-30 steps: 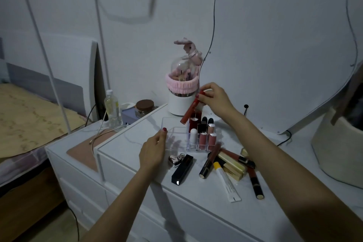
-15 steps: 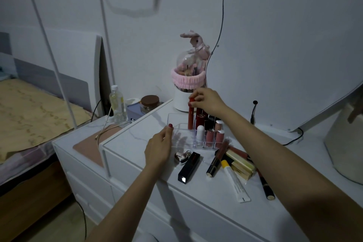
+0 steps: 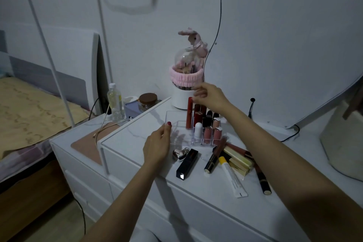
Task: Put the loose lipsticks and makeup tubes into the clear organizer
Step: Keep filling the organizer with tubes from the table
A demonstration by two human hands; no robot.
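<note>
Reach next, by the look of it: back and down toward the body, from the clear organizer (image 3: pixel 173 113) to the loose pile on the dresser top (image 3: pixel 135 137), just in front of it and to its right.

Nearest the right hand (image 3: pixel 208 96), under that forearm: brown gloss tube (image 3: pixel 215 153), gold sticks (image 3: pixel 238 160), white tube with yellow cap (image 3: pixel 232 180), dark pencil-like tube (image 3: pixel 260 178). Long axes mostly pointing away from the body, slightly fanned; probably calls for a pinch across the barrel.

Nearer the left hand (image 3: pixel 157 147): black lipstick (image 3: pixel 187 164), lying flat, long axis angled toward the organizer, beside a small silver charm (image 3: pixel 179 154).

Right hand: hovering over the organizer's back row, fingers loosely spread, holding nothing. Fingertips just beside the cap of the tall red tube (image 3: pixel 189 113); contact impossible to tell. Red tube: upright in a rear slot, left of the other filled slots. Left hand: laid against the organizer's front-left corner, thumb at the rim, apparently steadying it, nothing else held.

Against half a second earlier: right fingers then closed over the red tube's top, now opened. Tube upright in the same slot. Left hand and loose pile unmoved.
</note>
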